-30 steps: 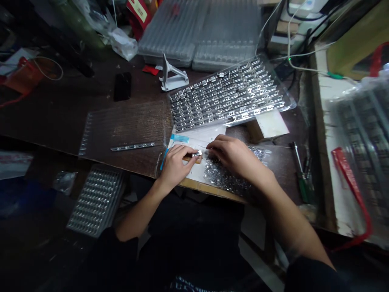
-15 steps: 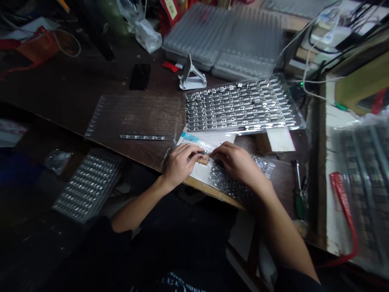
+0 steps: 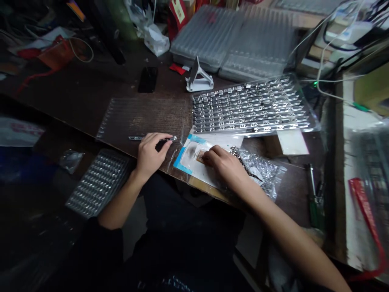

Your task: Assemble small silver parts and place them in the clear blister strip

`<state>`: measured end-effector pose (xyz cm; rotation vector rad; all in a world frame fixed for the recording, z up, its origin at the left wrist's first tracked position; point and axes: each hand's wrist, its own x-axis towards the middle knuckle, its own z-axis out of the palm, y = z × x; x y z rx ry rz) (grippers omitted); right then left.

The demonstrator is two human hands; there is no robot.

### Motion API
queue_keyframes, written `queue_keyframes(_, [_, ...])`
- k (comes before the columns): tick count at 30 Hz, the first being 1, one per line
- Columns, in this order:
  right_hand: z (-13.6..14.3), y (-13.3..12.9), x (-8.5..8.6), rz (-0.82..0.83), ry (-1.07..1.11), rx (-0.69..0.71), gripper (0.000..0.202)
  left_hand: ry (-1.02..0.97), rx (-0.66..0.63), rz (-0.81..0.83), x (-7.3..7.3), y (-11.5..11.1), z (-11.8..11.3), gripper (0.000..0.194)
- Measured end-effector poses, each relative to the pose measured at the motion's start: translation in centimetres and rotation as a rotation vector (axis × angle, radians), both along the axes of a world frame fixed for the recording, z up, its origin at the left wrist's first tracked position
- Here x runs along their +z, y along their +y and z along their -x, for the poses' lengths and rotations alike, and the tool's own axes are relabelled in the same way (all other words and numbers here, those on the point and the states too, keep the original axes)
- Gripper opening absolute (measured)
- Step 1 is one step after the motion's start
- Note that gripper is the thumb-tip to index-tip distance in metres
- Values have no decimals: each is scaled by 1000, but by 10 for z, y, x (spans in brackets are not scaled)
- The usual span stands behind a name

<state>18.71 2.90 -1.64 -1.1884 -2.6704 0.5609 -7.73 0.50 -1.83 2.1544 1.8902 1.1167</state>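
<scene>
With the filled tray point(image 3: 252, 106) as reference, your left hand point(image 3: 151, 155) touches the connector row point(image 3: 135, 138) at its lower left; your right hand point(image 3: 224, 163) touches the brown block point(image 3: 200, 156) on its near side.

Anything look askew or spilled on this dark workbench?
The large clear plastic tray of silver connectors looks askew, angled to the front edge of the workbench, overlapping a white-topped block. Small silver parts lie heaped beside the right hand; whether they spilled, I can't tell.

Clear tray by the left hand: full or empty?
Tray is nearly empty: one row of metal parts lies near its front edge; the other grooves look bare.
</scene>
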Motion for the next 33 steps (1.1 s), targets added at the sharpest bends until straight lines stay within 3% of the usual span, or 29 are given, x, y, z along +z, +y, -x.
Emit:
queue_keyframes(4, [1,-1,3,-30,-78,15,19,22,54,32,3,5,5,14])
queue_keyframes(12, [3,-3,6,-60,-126,56,22,88,-51,105,-9,16,1,11])
queue_keyframes(18, [1,-2,16,-9,-77,101,27,154,-3,118,-11,20,6,10])
queue_keyframes(21, [-13,2,25,32,-19,47,24,190,30,141,-8,19,10,6])
queue_keyframes(25, [-32,6,32,64,-135,-77,17,230,70,145,1,17,9,12])
queue_keyframes(29, [-35,5,31,96,-243,-80,18,204,-23,82,19,27,-24,21])
queue_keyframes(33, [-33,4,27,47,-244,-49,18,140,-287,58,35,58,-91,14])
